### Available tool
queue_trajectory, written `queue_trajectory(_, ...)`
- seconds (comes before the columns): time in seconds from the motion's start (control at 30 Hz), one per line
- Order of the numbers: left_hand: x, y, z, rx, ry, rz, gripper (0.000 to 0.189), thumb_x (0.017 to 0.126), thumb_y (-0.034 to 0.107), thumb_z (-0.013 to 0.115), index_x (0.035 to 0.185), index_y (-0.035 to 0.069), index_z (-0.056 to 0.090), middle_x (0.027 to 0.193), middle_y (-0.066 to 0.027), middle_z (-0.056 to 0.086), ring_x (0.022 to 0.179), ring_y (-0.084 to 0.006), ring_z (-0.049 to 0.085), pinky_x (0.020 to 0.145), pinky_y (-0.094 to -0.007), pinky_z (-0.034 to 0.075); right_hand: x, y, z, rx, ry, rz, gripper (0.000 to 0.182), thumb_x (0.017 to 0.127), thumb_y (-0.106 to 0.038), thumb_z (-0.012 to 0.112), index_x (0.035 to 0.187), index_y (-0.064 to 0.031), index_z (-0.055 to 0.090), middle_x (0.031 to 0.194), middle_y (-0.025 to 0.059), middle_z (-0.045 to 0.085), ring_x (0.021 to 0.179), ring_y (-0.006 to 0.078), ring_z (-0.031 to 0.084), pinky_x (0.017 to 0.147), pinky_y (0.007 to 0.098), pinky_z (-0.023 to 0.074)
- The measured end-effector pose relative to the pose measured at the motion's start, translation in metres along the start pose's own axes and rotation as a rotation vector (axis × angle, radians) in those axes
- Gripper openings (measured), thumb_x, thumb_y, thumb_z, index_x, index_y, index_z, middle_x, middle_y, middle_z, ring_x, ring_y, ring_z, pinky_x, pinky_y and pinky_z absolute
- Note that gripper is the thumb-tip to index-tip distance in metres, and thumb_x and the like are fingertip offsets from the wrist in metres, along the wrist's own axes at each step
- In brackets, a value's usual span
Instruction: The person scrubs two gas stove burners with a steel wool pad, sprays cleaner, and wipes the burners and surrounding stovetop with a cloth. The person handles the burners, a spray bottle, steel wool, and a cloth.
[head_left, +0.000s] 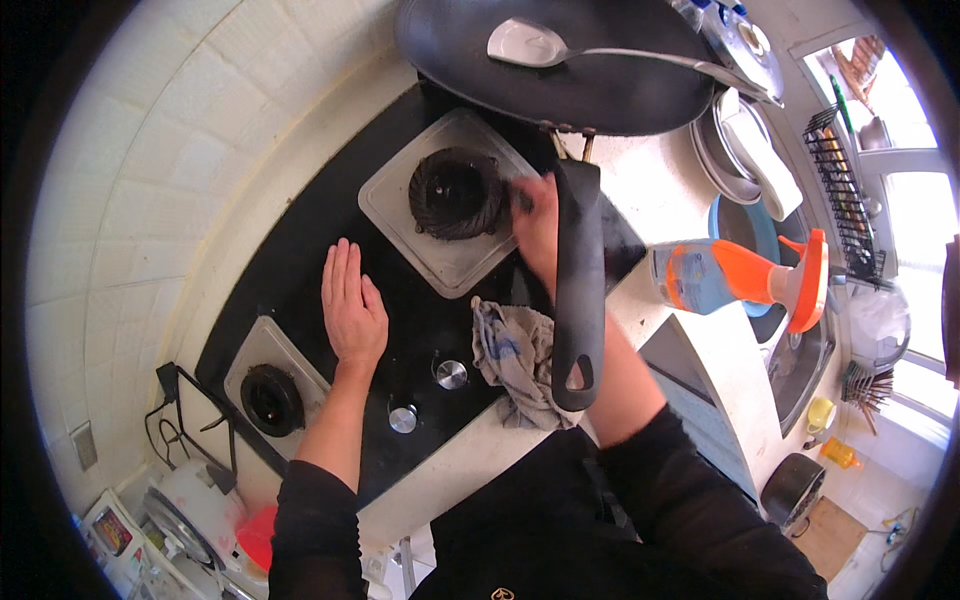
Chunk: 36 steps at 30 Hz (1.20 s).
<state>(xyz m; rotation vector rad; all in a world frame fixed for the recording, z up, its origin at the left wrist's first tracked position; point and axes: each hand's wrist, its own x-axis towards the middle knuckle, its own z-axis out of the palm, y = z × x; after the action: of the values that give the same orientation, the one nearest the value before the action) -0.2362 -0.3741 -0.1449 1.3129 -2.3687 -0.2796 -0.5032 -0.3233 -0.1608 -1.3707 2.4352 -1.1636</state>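
Observation:
My left hand (355, 304) is flat over the black gas hob (300, 232), palm down, fingers straight and nothing in it. At the right side of the larger burner (457, 193) is my right hand (537, 221), blurred and partly hidden behind the pan's handle. A small dark patch shows at its fingers; whether it is a held thing I cannot tell. The burner sits on a square metal drip plate (450, 274). A crumpled grey cloth (514, 352) lies at the hob's front edge, partly under the handle in view. Two metal knobs (451, 374) are left of the cloth.
A black frying pan (465, 82) holding a metal spatula (529, 43) is beyond the burner, its handle (579, 285) reaching towards me. Right are an orange-and-blue spray bottle (694, 276), stacked dishes (705, 161) and a sink (806, 375). A black pan support (199, 420) leans left beside the smaller burner (271, 400).

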Motion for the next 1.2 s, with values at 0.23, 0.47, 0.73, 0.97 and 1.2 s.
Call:
queue_trajectory(0.23,-0.001,-0.004,0.000,0.028,-0.010,-0.018,0.043,0.093,0.007,0.047,0.137,0.002,0.048,0.146,-0.0126,0.044,0.137,-0.0310,0.038,0.113,-0.0409,0.032,-0.020,0.006,0.000,0.144,-0.058,-0.083,0.020,0.078,-0.001,0.067,0.098,-0.0058,0.068,0.093,0.0160,0.061,0.096,0.0329,0.059,0.082,0.0388,0.0470)
queue_trajectory(0.47,0.002,0.004,0.002,0.015,-0.009,-0.002,0.044,0.093,0.006,0.047,0.136,0.002,0.048,0.145,-0.0131,0.045,0.136,-0.0315,0.039,0.113,-0.0411,0.033,0.032,0.013,0.001,-0.029,-0.030,-0.150,0.022,0.078,-0.004,0.068,0.100,-0.0083,0.070,0.093,0.0149,0.061,0.087,0.0328,0.061,0.079,0.0379,0.0475)
queue_trajectory(0.73,0.003,0.004,0.002,0.004,0.000,-0.016,0.044,0.092,0.006,0.048,0.136,0.002,0.049,0.146,-0.0119,0.045,0.136,-0.0312,0.039,0.112,-0.0412,0.033,0.033,0.029,0.007,0.070,0.015,-0.274,0.024,0.071,-0.013,0.068,0.095,-0.0147,0.070,0.079,0.0101,0.065,0.082,0.0313,0.061,0.078,0.0411,0.0394)
queue_trajectory(0.97,-0.003,-0.005,0.001,0.031,-0.002,-0.038,0.044,0.092,0.006,0.048,0.136,0.002,0.049,0.146,-0.0111,0.044,0.137,-0.0298,0.038,0.113,-0.0406,0.032,-0.016,0.006,-0.014,-0.006,-0.150,-0.216,0.022,0.076,0.000,0.067,0.097,-0.0061,0.070,0.087,0.0140,0.059,0.090,0.0320,0.059,0.079,0.0376,0.0471)
queue_trajectory(1.2,0.003,0.002,0.002,-0.010,-0.003,-0.035,0.044,0.092,0.005,0.048,0.136,0.002,0.049,0.146,-0.0110,0.044,0.137,-0.0296,0.039,0.113,-0.0400,0.032,0.022,0.025,0.002,0.106,-0.037,-0.291,0.026,0.072,0.003,0.067,0.097,-0.0035,0.069,0.091,0.0170,0.060,0.093,0.0347,0.058,0.083,0.0419,0.0475)
